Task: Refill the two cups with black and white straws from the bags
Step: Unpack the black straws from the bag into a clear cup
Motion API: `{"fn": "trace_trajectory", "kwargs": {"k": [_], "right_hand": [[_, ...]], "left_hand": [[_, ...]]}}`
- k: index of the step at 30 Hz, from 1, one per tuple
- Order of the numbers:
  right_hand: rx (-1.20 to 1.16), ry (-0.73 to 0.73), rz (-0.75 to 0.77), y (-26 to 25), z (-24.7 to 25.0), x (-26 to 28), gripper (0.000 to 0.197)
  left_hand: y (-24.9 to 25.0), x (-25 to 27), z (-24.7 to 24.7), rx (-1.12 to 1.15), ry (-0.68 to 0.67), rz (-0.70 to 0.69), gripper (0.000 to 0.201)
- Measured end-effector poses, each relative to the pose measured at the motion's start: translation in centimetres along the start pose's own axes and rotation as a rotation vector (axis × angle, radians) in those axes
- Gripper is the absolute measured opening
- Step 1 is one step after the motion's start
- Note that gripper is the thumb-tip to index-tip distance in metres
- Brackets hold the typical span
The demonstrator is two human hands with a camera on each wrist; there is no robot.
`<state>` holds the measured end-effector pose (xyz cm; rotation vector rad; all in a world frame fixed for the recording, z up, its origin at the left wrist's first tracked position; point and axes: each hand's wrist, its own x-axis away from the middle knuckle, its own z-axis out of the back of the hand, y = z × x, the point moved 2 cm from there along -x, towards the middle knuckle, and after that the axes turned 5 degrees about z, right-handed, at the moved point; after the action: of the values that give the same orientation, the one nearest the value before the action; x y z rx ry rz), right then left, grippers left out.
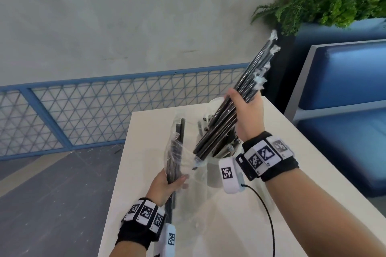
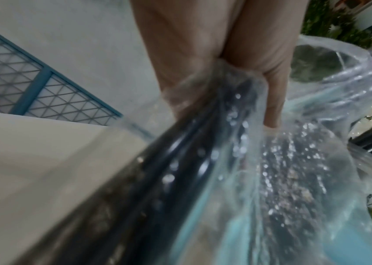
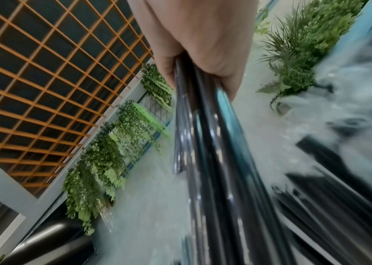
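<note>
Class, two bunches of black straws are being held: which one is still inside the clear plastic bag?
The bunch of black straws gripped by the left hand: crinkled clear plastic bag surrounds it. The right hand's bunch is outside it, tilted upward.

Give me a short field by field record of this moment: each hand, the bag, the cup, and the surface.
left hand: grips the clear bag, black straws remaining inside
right hand: grips a bundle of wrapped black straws, tilted, lower ends at the bag mouth
cup: white, on the table behind the bundle, black straws in it
table: white
white straws: none clearly visible
</note>
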<state>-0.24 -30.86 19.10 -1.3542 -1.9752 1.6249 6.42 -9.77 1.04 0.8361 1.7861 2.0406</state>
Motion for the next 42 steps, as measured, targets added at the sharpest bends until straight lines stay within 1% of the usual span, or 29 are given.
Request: {"fn": "trace_trajectory", "kwargs": {"k": [2,3,6,8,11,14,15,16,17,18,20,22,24,26,28,30,32,34,35,36,37,38,40,42], "right_hand": [[-0.016,0.033,0.04,-0.9,-0.1,-0.8,0.018],[-0.019,0.046,0.059,-1.4,-0.2,-1.2,0.017],[-0.006,0.067,0.112,-2.2,-0.6,-2.1,0.017],[0.062,0.074,0.159,-2.2,-0.7,-2.4,0.018],[0.142,0.056,0.219,-2.1,-0.7,-2.4,0.019],[0.249,-0.028,0.216,-1.0,-0.9,-1.6,0.028],[0.285,-0.065,0.201,-0.2,-0.9,-1.2,0.029],[0.327,-0.094,0.18,0.6,-0.9,-0.7,0.03],[0.372,-0.108,0.145,1.6,-0.8,-0.3,0.031],[0.415,-0.113,0.093,2.6,-0.5,0.1,0.032],[0.5,-0.123,-0.056,4.8,0.3,0.5,0.031],[0.536,-0.147,-0.188,6.4,1.1,0.6,0.033],[0.574,-0.187,-0.228,6.9,1.3,0.4,0.036],[0.607,-0.223,-0.219,6.5,1.2,0.3,0.039],[0.543,-0.206,-0.152,5.7,0.9,0.3,0.041],[0.466,-0.141,-0.035,4.7,0.5,0.3,0.043],[0.433,-0.113,0.09,3.7,0.1,0.3,0.045],[0.463,-0.157,0.209,3.0,-0.3,0.6,0.04],[0.516,-0.202,0.242,2.9,-0.5,0.7,0.032],[0.593,-0.253,0.249,3.2,-0.6,0.8,0.022],[0.683,-0.306,0.226,3.8,-0.5,0.9,0.012],[0.772,-0.351,0.176,4.6,-0.3,0.8,0.006],[0.894,-0.408,0.089,6.0,0.3,0.5,0.013],[0.942,-0.45,0.049,6.7,0.5,0.1,0.017]], "left_hand": [[-0.4,-0.4,0.4,0.023,0.045,0.019,0.031],[-0.5,-0.6,0.6,0.023,0.067,0.027,0.026],[-0.5,-0.8,1.2,0.014,0.134,0.043,0.021],[-0.5,-0.9,1.4,0.053,0.192,0.059,0.014],[-0.8,-1.3,2.0,0.097,0.29,0.083,0.016],[-0.3,-1.7,2.4,0.139,0.344,0.062,0.01],[0.2,-1.8,2.3,0.141,0.353,0.04,0.015],[0.7,-1.9,2.2,0.146,0.352,0.013,0.021],[1.4,-1.9,1.9,0.152,0.346,-0.013,0.021],[2.1,-1.8,1.5,0.166,0.335,-0.038,0.018],[3.4,-1.5,0.9,0.206,0.319,-0.078,0.014],[4.3,-1.1,0.6,0.202,0.316,-0.118,0.013],[5.0,-0.7,0.3,0.193,0.31,-0.151,0.011],[5.5,-0.4,0.0,0.195,0.305,-0.172,0.009],[6.0,-0.2,-0.3,0.211,0.289,-0.189,0.008],[6.5,-0.1,-0.5,0.217,0.274,-0.195,0.009],[6.7,0.0,-0.6,0.219,0.256,-0.203,0.007],[6.8,0.1,-0.8,0.21,0.237,-0.208,0.005],[6.9,0.1,-0.9,0.201,0.229,-0.208,0.005],[6.9,0.2,-1.0,0.191,0.22,-0.208,0.007],[6.8,0.3,-1.1,0.178,0.213,-0.21,0.011],[6.7,0.3,-1.2,0.163,0.206,-0.211,0.015],[6.4,0.3,-1.2,0.137,0.198,-0.21,0.022],[6.3,0.4,-1.1,0.133,0.197,-0.215,0.024]]}}
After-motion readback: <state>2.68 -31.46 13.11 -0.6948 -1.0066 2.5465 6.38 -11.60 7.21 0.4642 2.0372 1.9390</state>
